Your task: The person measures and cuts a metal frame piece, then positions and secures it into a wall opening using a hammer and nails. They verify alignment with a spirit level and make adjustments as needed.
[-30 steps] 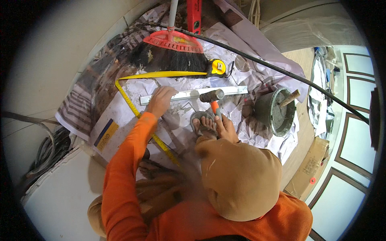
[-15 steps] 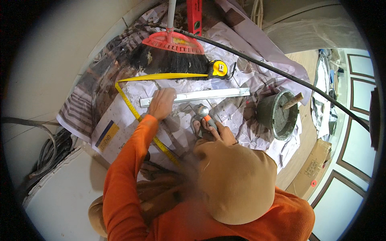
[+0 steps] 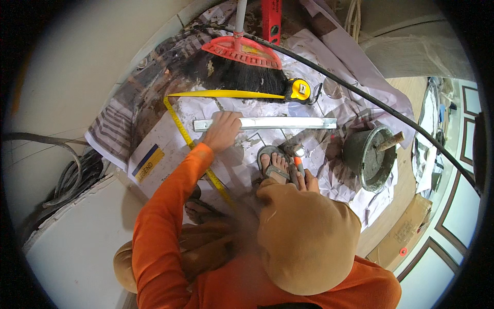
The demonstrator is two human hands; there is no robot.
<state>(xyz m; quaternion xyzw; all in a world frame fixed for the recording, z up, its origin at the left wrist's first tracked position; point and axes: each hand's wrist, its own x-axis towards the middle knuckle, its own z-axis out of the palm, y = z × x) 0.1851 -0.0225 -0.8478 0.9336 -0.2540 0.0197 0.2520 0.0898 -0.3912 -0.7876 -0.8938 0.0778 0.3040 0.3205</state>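
Observation:
A long silvery metal channel (image 3: 288,122) lies across the crumpled printed sheet. My left hand (image 3: 225,129) grips it near its left end, fingers over the top. My right hand (image 3: 309,181) is closed around the handle of a hammer (image 3: 298,151) with a shiny metal head and an orange-and-grey grip. The hammer head is apart from the channel, just right of my sandalled foot (image 3: 275,164). My tan-trousered knee (image 3: 309,237) hides the right forearm. Beyond the channel, a yellow tape measure (image 3: 299,90) has its blade (image 3: 226,94) pulled out and folded toward me.
A dark bucket (image 3: 358,154) of grey mortar, with a stick handle in it, stands at right. A red broom (image 3: 242,51) and a red spirit level (image 3: 271,23) are at the far side. A black cable (image 3: 355,90) crosses overhead. Cardboard (image 3: 404,229) lies lower right.
The hammer in my right hand has moved right, uncovering my foot. My left hand stays on the channel. The whole view has shifted slightly.

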